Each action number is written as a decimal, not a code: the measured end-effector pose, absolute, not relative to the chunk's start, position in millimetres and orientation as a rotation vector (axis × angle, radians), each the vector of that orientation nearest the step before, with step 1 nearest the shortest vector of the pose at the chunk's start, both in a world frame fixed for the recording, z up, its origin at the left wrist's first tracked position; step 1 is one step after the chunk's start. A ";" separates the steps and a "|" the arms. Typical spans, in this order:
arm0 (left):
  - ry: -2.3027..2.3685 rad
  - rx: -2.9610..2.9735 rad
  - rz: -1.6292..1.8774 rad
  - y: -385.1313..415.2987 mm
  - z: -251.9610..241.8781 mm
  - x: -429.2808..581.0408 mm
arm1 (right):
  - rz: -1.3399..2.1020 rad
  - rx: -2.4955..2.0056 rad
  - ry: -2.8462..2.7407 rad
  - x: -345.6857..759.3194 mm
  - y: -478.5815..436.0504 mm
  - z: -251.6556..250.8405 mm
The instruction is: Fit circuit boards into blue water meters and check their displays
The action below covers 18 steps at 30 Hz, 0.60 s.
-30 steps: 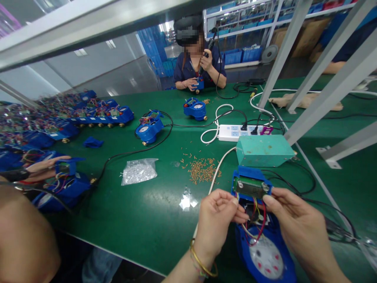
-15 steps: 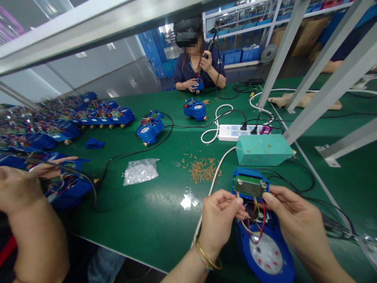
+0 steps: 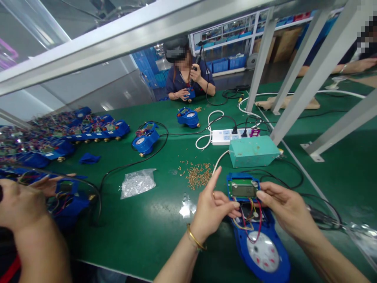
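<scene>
A blue water meter (image 3: pixel 240 251) with a round white dial (image 3: pixel 263 251) lies before me on the green table. Its flip-up cover holds a green circuit board with a grey display (image 3: pixel 244 191). Thin red, yellow and white wires (image 3: pixel 259 220) loop between cover and body. My left hand (image 3: pixel 216 210) is at the cover's lower left, thumb and lower fingers pinched on wires, index finger stretched upward. What exactly sits between the fingertips is partly hidden. My right hand (image 3: pixel 284 206) grips the right edge of the cover, thumb at the display's corner.
Copper-coloured screws (image 3: pixel 198 176), a clear bag of small parts (image 3: pixel 138 184) and a teal box (image 3: pixel 255 151) lie nearby. Behind are a power strip (image 3: pixel 225 136) and metal posts. Co-workers sit left and opposite; more meters (image 3: pixel 145 138) fill the left side.
My left index finger has straightened and points upward, where before it was curled with the thumb. My right hand keeps its hold on the cover. The whole view has shifted slightly.
</scene>
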State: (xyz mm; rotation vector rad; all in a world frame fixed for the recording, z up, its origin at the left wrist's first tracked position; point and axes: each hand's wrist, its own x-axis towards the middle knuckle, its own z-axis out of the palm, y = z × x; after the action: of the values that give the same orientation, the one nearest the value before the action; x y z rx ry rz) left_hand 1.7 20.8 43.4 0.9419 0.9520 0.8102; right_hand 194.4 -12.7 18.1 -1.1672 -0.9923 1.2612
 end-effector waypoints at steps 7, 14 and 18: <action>0.987 1.510 0.722 35.4 46.3 -6.0 | 1.407 -1.110 -0.981 201.8 -9.4 21.8; 0.842 2.105 0.886 46.6 47.3 -13.0 | 1.427 -1.135 -1.059 200.5 -6.3 28.2; 0.832 2.053 0.908 46.1 39.5 -11.4 | 0.926 -1.397 -1.194 200.2 -19.8 53.0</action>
State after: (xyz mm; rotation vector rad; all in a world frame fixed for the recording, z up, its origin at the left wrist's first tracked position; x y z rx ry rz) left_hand -11.4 46.1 39.5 2.0533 0.8316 0.9075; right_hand 200.2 -19.8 53.0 -1.3974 -1.1941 0.9260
